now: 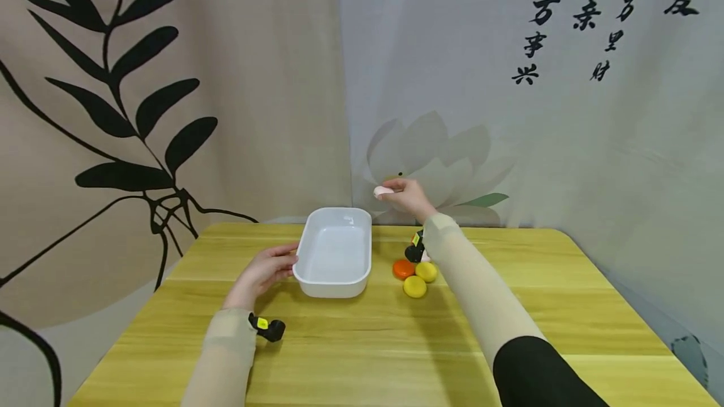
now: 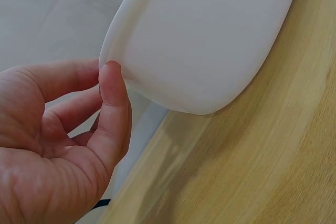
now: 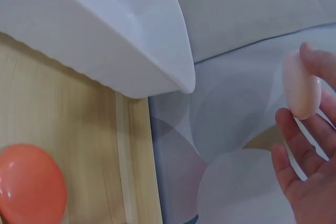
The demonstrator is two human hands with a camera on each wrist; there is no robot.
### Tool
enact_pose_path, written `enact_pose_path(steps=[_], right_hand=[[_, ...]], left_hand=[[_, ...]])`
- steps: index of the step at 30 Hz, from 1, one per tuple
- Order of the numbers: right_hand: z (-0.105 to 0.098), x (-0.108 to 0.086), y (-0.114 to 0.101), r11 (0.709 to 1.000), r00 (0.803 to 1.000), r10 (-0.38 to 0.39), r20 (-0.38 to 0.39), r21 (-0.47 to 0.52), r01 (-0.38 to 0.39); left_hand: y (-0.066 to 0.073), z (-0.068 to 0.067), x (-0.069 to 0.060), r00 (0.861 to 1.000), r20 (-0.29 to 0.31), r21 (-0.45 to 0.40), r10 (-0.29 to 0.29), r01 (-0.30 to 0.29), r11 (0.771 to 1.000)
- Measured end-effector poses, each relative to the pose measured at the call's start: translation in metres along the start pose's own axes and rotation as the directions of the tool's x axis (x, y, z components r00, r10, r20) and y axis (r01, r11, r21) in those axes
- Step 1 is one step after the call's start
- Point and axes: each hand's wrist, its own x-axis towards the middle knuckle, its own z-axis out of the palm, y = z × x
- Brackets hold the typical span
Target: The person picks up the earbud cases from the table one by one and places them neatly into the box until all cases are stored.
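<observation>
You are working at a wood-grained surface (image 1: pixel 339 357). Behind its far edge, at the left, a beige curtain (image 1: pixel 277 80) is hanging, showing black printed leaves (image 1: pixel 155 105). To its right, a paler cloth (image 1: pixel 441 30) is displaying a faint lotus print (image 1: pixel 430 143) and, towards the upper right, black characters (image 1: pixel 543 11). On the surface, a white dish (image 1: pixel 332 291) is standing upright near the far edge. Right of it, an orange disc (image 1: pixel 404 269) is lying just beside two yellow discs (image 1: pixel 415 287); a pale piece (image 1: pixel 425 257) is showing next to them, partly hidden by your right wrist camera (image 1: pixel 415 250).

Hands, left to right. Your left hand (image 1: pixel 266 275) is pinching the dish's left rim between thumb and finger; your left wrist camera (image 1: pixel 270 330) is sitting below it, over the surface. Your right hand (image 1: pixel 410 198) is gripping a pale pink piece (image 1: pixel 382 191), thumb on one side and fingers on the other. You are holding that piece in the air, to the right of the dish and apart from it.
</observation>
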Motion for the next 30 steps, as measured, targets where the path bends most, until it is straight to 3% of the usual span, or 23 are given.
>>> enact_pose_path(steps=[16, 30], right_hand=[[0.013, 0.017, -0.002, 0.998, 1.000, -0.025, 0.013, 0.057, 0.024], [0.043, 0.026, 0.001, 0.998, 0.999, -0.009, 0.043, 0.069, 0.006]], left_hand=[[0.004, 0.004, 0.002, 1.000, 0.001, 0.002, 0.014, -0.014, 1.000], [0.000, 0.002, -0.002, 1.000, -0.014, 0.015, 0.009, -0.008, 1.000]])
